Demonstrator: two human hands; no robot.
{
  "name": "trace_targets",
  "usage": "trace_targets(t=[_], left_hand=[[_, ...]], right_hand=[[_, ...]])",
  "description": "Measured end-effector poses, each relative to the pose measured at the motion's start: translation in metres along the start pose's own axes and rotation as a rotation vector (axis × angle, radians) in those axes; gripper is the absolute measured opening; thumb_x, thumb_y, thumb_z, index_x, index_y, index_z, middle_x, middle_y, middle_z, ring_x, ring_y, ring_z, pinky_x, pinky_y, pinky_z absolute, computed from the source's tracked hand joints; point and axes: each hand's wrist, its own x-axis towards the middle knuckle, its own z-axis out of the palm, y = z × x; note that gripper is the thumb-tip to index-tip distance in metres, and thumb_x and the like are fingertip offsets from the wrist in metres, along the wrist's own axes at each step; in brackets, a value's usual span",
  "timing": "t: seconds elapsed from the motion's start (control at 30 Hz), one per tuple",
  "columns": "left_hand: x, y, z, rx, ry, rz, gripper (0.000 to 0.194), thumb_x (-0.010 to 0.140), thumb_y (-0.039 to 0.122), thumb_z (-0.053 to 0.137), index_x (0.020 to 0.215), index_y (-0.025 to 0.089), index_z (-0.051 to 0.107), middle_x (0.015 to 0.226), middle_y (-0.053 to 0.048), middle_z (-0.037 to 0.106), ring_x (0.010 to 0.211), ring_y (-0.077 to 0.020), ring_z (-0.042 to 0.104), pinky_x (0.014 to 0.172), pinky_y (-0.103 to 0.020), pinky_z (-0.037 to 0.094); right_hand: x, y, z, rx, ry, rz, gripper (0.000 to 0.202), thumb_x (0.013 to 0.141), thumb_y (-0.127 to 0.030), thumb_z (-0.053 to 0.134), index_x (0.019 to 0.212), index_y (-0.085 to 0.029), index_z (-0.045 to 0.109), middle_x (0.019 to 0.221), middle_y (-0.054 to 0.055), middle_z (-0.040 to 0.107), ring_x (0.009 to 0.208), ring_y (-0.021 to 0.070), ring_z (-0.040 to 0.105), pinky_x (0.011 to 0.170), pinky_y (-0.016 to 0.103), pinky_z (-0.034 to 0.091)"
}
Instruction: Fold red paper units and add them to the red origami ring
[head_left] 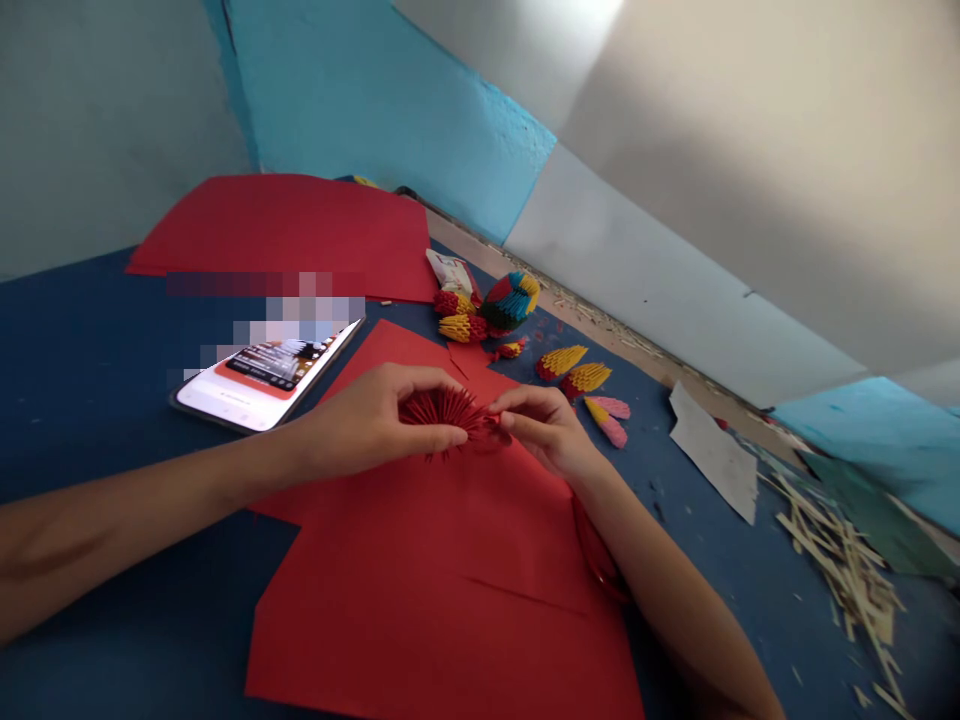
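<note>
Your left hand [375, 420] is curled around a spiky red paper ring [444, 412], thumb below and fingers over its top, while your right hand [541, 425] pinches the ring's right edge between its fingertips, so both hands are closed on it and nearly meet across it. The ring sits just above the red paper sheet [450, 580] that lies under both wrists. A phone [266, 380] lies just beyond your left wrist, small folded yellow-and-red paper pieces [574, 368] are scattered just past your right hand, and a white scrap [712, 450] lies farther out to its right.
</note>
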Motion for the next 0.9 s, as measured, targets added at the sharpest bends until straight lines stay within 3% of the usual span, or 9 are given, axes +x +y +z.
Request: trace_targets(t=[0.67,0.9], left_hand=[[0.0,0.0,0.0,0.072,0.01,0.005,0.018,0.078,0.031,0.066,0.091,0.018,0.066,0.082,-0.001,0.07,0.075,-0.0167,0.066,0.067,-0.025,0.049],[0.0,0.0,0.0,0.123,-0.001,-0.001,0.023,0.075,0.035,0.066,0.091,0.019,0.066,0.085,-0.002,0.071,0.079,-0.0198,0.066,0.067,-0.027,0.049]], right_hand=[[0.001,0.005,0.0,-0.107,0.019,0.002,0.02,0.075,-0.035,0.074,0.088,-0.02,0.073,0.075,0.002,0.071,0.063,0.0096,0.063,0.056,0.02,0.053],[-0.001,-0.009,0.007,-0.235,0.039,-0.05,0.012,0.074,-0.03,0.074,0.082,-0.021,0.073,0.076,0.002,0.071,0.065,0.0108,0.064,0.056,0.021,0.053]])
